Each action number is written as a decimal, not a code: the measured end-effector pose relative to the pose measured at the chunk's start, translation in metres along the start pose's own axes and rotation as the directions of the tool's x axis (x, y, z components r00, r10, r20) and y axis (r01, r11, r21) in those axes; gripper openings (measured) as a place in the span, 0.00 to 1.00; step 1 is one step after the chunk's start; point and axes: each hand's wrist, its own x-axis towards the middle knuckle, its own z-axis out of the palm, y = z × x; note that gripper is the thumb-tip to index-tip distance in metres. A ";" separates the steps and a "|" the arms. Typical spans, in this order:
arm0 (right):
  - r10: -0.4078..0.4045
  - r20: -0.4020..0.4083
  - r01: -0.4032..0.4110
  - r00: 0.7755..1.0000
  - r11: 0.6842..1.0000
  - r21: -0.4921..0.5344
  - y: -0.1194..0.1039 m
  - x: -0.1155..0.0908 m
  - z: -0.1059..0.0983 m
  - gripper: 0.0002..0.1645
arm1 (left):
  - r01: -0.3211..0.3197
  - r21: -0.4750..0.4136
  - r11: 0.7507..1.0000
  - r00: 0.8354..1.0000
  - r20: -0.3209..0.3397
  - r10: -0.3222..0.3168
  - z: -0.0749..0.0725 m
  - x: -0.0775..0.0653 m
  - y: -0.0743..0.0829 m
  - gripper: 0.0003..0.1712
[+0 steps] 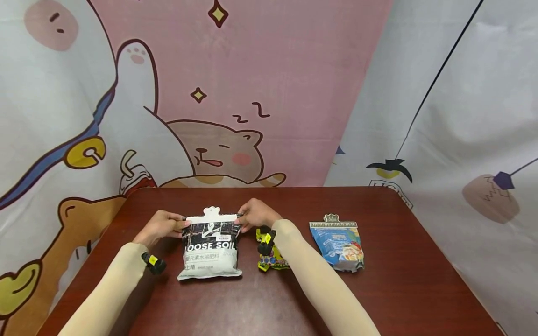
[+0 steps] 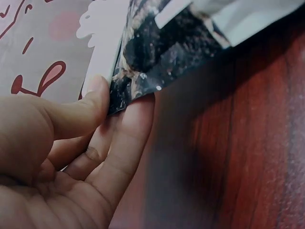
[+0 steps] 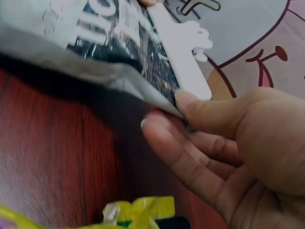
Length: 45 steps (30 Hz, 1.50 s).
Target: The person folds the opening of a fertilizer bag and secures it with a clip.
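A black and white bag of loose soil [image 1: 210, 256] is on the left half of the table, its printed front toward me. Along its top edge runs a white bag clip [image 1: 212, 217] with a scalloped tab. My left hand [image 1: 163, 227] pinches the bag's top left corner; in the left wrist view the thumb lies by the clip's end and the fingers [image 2: 131, 129] are under the bag. At the top right corner my right hand [image 1: 257, 214] pinches the bag beside the clip, thumb on top, as the right wrist view shows.
A yellow packet [image 1: 273, 261] lies under my right forearm, partly hidden by it. Farther right is a blue packet [image 1: 336, 242] with a pale ruler-marked clip [image 1: 333, 224] across its top. The reddish-brown table [image 1: 403, 280] backs onto a cartoon-printed cloth [image 1: 273, 60].
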 end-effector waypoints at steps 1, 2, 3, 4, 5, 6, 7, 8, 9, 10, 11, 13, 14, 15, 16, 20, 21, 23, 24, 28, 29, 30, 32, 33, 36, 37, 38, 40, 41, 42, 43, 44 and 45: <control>-0.003 0.009 0.003 1.000 1.000 -0.011 0.000 0.001 -0.001 0.06 | -0.003 0.009 1.000 1.000 0.007 0.003 0.000 0.000 0.000 0.17; -0.007 0.015 0.007 1.000 1.000 -0.023 0.001 0.002 -0.001 0.05 | -0.003 0.012 1.000 1.000 0.011 0.003 0.000 0.000 0.000 0.16; -0.009 0.020 0.010 1.000 0.999 -0.032 0.001 0.002 -0.001 0.05 | -0.008 0.019 1.000 1.000 0.021 0.007 0.000 0.001 0.000 0.15; -0.012 0.024 0.013 1.000 0.999 -0.042 0.002 0.003 -0.001 0.05 | -0.002 0.017 1.000 1.000 0.020 0.002 0.000 0.001 0.000 0.14; -0.014 0.029 0.015 0.999 0.999 -0.048 0.002 0.004 -0.001 0.05 | -0.005 0.021 1.000 1.000 0.023 0.004 0.000 0.001 0.000 0.14; -0.016 0.035 0.018 0.999 0.998 -0.060 0.003 0.006 -0.001 0.06 | 0.004 0.016 1.000 1.000 0.021 -0.004 0.001 0.001 -0.001 0.14; -0.019 0.039 0.022 0.999 0.997 -0.075 0.004 0.007 -0.001 0.06 | 0.009 0.016 1.000 1.000 0.024 -0.009 0.001 0.001 -0.001 0.15; -0.021 0.045 0.025 0.999 0.995 -0.092 0.004 0.008 -0.001 0.06 | 0.013 0.014 1.000 1.000 0.026 -0.013 0.001 0.001 -0.002 0.16; -0.023 0.050 0.028 0.998 0.993 -0.110 0.005 0.009 -0.001 0.06 | 0.015 0.015 1.000 0.999 0.031 -0.015 0.001 0.001 -0.002 0.16; -0.026 0.055 0.033 0.998 0.990 -0.137 0.005 0.010 0.000 0.05 | 0.022 0.011 1.000 0.999 0.032 -0.022 0.001 0.001 -0.003 0.16; -0.027 0.060 0.037 0.998 0.986 -0.165 0.006 0.011 0.000 0.05 | 0.017 0.016 1.000 0.999 0.038 -0.018 0.001 0.002 -0.003 0.16; -0.030 0.063 0.044 0.998 0.971 -0.235 0.006 0.012 -0.001 0.03 | 0.014 0.020 1.000 0.999 0.048 -0.015 0.001 0.002 -0.004 0.16; -0.031 0.064 0.047 0.997 0.962 -0.268 0.005 0.013 -0.001 0.03 | 0.012 0.018 1.000 0.999 0.050 -0.013 0.001 0.002 -0.005 0.16; -0.030 0.064 0.048 0.997 0.953 -0.298 0.005 0.013 -0.001 0.03 | 0.016 0.016 1.000 0.999 0.049 -0.017 0.001 0.002 -0.005 0.15; -0.027 0.064 0.047 0.998 0.944 -0.326 0.004 0.013 -0.001 0.04 | 0.018 0.019 1.000 0.999 0.048 -0.019 0.001 0.002 -0.005 0.15; -0.012 0.066 0.037 0.998 0.921 -0.387 0.003 0.013 0.000 0.06 | 0.025 0.036 0.999 0.999 0.040 -0.027 0.004 0.001 -0.005 0.15; -0.006 0.069 0.033 0.998 0.918 -0.395 0.003 0.013 0.000 0.07 | 0.026 0.045 0.999 0.999 0.037 -0.027 0.005 0.001 -0.005 0.15; 0.003 0.076 0.029 0.997 0.910 -0.413 0.003 0.013 0.000 0.08 | 0.024 0.062 0.998 0.999 0.032 -0.026 0.007 0.001 -0.005 0.16; 0.008 0.080 0.026 0.997 0.907 -0.421 0.003 0.012 0.000 0.08 | 0.023 0.068 0.997 0.999 0.029 -0.025 0.008 0.001 -0.005 0.16; 0.023 0.092 0.021 0.995 0.896 -0.443 0.003 0.013 -0.001 0.09 | 0.021 0.083 0.996 0.999 0.023 -0.023 0.009 0.002 -0.004 0.15; 0.022 0.093 0.022 0.995 0.894 -0.448 0.003 0.013 -0.001 0.09 | 0.020 0.090 0.996 1.000 0.022 -0.022 0.009 0.002 -0.004 0.16; 0.019 0.092 0.025 0.996 0.891 -0.453 0.003 0.013 -0.001 0.09 | 0.017 0.100 0.995 1.000 0.023 -0.019 0.009 0.002 -0.004 0.16; 0.012 0.092 0.032 0.996 0.886 -0.462 0.003 0.012 0.000 0.08 | 0.029 0.119 0.993 0.999 0.018 -0.031 0.008 0.001 -0.005 0.18; 0.004 0.090 0.039 0.996 0.883 -0.468 0.003 0.011 0.000 0.07 | 0.032 0.131 0.991 0.999 0.016 -0.035 0.007 0.000 -0.005 0.18; -0.032 0.074 0.065 0.997 0.860 -0.506 0.004 0.007 0.002 0.10 | 0.032 0.162 0.986 0.999 0.007 -0.033 0.004 -0.003 -0.007 0.21; -0.043 0.070 0.073 0.997 0.853 -0.518 0.004 0.006 0.001 0.11 | 0.034 0.163 0.986 0.999 0.000 -0.034 0.004 -0.004 -0.007 0.22; -0.057 0.064 0.082 0.996 0.844 -0.530 0.005 0.005 0.000 0.13 | 0.025 0.165 0.986 1.000 -0.004 -0.025 0.003 -0.005 -0.006 0.24; -0.077 0.050 0.091 0.996 0.834 -0.544 0.007 0.003 -0.004 0.14 | 0.014 0.167 0.986 0.999 -0.031 -0.009 0.003 -0.004 -0.004 0.28; -0.084 0.045 0.095 0.995 0.833 -0.545 0.007 0.001 -0.006 0.15 | 0.008 0.168 0.986 0.999 -0.045 0.000 0.003 -0.003 -0.003 0.30; -0.087 0.042 0.096 0.995 0.833 -0.545 0.008 -0.001 -0.009 0.16 | 0.005 0.174 0.985 0.998 -0.060 0.006 0.003 -0.003 -0.001 0.32; -0.090 0.036 0.095 0.995 0.837 -0.539 0.007 -0.003 -0.012 0.17 | -0.002 0.184 0.983 0.997 -0.074 0.015 0.003 -0.002 0.000 0.35; -0.092 0.030 0.094 0.995 0.842 -0.531 0.007 -0.006 -0.015 0.18 | -0.011 0.197 0.980 0.996 -0.088 0.028 0.003 -0.002 0.002 0.36; -0.093 0.023 0.091 0.995 0.846 -0.525 0.008 -0.009 -0.017 0.20 | -0.016 0.214 0.977 0.994 -0.102 0.039 0.003 -0.002 0.004 0.38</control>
